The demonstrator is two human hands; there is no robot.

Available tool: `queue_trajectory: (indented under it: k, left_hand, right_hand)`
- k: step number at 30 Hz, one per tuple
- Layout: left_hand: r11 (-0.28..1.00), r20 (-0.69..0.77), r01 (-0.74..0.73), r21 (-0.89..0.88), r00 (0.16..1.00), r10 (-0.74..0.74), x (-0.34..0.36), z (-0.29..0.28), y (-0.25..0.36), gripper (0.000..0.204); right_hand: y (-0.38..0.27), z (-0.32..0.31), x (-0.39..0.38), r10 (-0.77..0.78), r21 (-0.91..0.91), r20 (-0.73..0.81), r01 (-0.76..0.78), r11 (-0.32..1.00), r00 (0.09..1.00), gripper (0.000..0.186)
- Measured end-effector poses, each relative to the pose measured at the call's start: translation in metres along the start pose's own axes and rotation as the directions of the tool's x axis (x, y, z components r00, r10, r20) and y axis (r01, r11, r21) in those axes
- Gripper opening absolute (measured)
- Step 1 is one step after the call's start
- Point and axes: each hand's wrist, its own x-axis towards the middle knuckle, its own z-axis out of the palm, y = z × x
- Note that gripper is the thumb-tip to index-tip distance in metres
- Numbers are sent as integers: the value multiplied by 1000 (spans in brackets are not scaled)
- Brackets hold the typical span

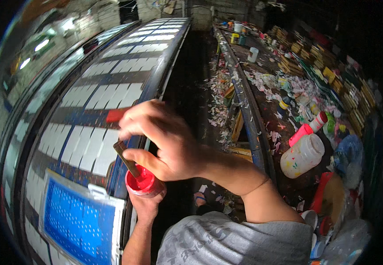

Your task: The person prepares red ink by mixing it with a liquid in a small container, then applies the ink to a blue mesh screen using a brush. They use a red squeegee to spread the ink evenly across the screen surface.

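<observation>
While the left hand point(149, 203) grasps a clear jar point(152, 193) of red paint point(145, 180) from below and around its side, the right hand point(169, 141) is poised just above it, slightly blurred, its thumb parted from the loosely curved fingers. A flat brown stick point(127, 160) stands tilted in the jar, its lower end in the paint and its upper end leaning left; the right thumb is right beside it, though whether they touch I cannot tell. The jar is held up beside the near edge of a long worktop point(155, 85) on the left, which carries rows of white pieces point(113, 96) and, nearest the person, a framed blue screen point(79, 223) dotted with pale marks. Just beyond the right fingertips shows a red object point(115, 115), partly hidden. Across a dark aisle on the right, a cluttered bench point(241, 81) bears a whitish plastic container point(302, 157) lying on its side, a pink bottle point(301, 134) near it, pale scraps point(265, 84) and stacked wooden frames point(355, 98).
</observation>
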Motion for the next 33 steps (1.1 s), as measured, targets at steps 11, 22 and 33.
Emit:
queue_trajectory:
  k: [11, 22, 33]
  left_hand:
    - [967, 185, -84, -239, 974, 130, 173, 203, -53, 113]
    - [886, 385, -23, -464, 895, 225, 352, 373, -100, 109]
    - [918, 225, -76, -389, 959, 175, 573, 513, -164, 106]
  right_hand:
    - [73, -178, 7, -277, -36, 285, 299, 954, 918, 13]
    - [229, -324, -6, -175, -91, 369, 223, 971, 913, 28]
    - [484, -322, -51, 246, -295, 167, -190, 937, 955, 38]
